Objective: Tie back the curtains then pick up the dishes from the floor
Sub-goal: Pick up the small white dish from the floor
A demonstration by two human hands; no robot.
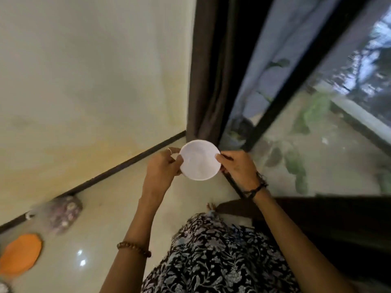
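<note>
I hold a small white bowl [200, 159] up in front of me, above the floor near the room's corner. My left hand [163, 168] pinches its left rim with thumb and fingers. My right hand [237, 166] pinches its right rim. A dark brown curtain [211, 70] hangs gathered in the corner next to the window frame. An orange plate [21, 253] lies on the floor at the far left. A patterned purple dish [63, 212] lies on the floor by the wall, blurred.
The cream wall [95, 81] meets the shiny tiled floor [101, 218] at a dark skirting line. A large glass window [317, 123] with a black frame fills the right side. My patterned dress [211, 261] covers the lower middle.
</note>
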